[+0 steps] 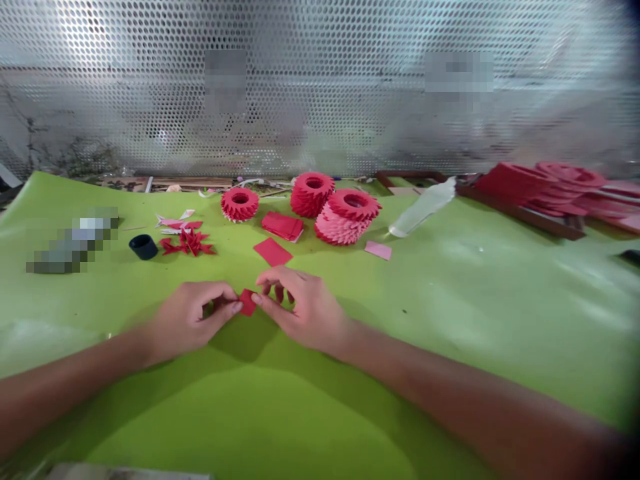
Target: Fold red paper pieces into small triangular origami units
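The left hand (193, 321) and the right hand (300, 310) pinch a little red paper piece (247, 302) between their fingertips, just above the green table cover (450, 300) (the grip is narrow and the two hands are very close). A red paper square (273, 251) lies just past the hands, and behind it sit a pile of red paper slips (283, 226) and round rings made of folded red paper (311, 195), with a little black cup (143, 246) off to the left

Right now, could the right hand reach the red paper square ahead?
Probably yes: nothing lies between the right hand and the red paper square, though it would first have to release the small red piece held with the left hand.
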`<action>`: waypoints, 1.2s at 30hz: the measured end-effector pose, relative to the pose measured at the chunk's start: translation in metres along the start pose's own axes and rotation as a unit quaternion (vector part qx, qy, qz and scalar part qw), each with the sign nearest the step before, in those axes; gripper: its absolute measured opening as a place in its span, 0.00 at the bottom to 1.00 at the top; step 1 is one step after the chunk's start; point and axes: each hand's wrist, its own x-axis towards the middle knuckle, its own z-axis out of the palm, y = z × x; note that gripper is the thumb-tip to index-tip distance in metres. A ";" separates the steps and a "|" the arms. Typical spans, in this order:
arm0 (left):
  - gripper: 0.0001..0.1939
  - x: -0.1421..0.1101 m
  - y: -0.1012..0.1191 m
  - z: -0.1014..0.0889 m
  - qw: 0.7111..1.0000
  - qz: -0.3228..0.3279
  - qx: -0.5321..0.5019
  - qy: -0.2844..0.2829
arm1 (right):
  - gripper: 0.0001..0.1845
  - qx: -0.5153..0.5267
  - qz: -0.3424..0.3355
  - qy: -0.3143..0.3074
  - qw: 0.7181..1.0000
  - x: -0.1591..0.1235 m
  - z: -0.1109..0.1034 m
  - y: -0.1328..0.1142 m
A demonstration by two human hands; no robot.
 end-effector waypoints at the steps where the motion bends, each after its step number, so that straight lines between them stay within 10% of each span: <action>1: 0.16 0.000 -0.001 0.000 1.000 -0.006 -0.006 0.002 | 0.11 -0.011 -0.029 0.005 1.000 0.000 0.000 0.000; 16: 0.29 -0.002 -0.009 -0.001 0.988 0.148 0.049 -0.008 | 0.19 -0.036 -0.119 -0.115 0.986 -0.001 0.000 0.000; 26: 0.17 -0.001 -0.017 -0.006 0.958 0.223 0.179 0.034 | 0.11 -0.101 -0.187 -0.042 0.976 0.000 -0.005 0.017; 36: 0.18 -0.005 -0.018 -0.005 0.936 0.254 0.244 -0.022 | 0.13 -0.210 -0.158 -0.196 0.945 0.008 -0.021 0.014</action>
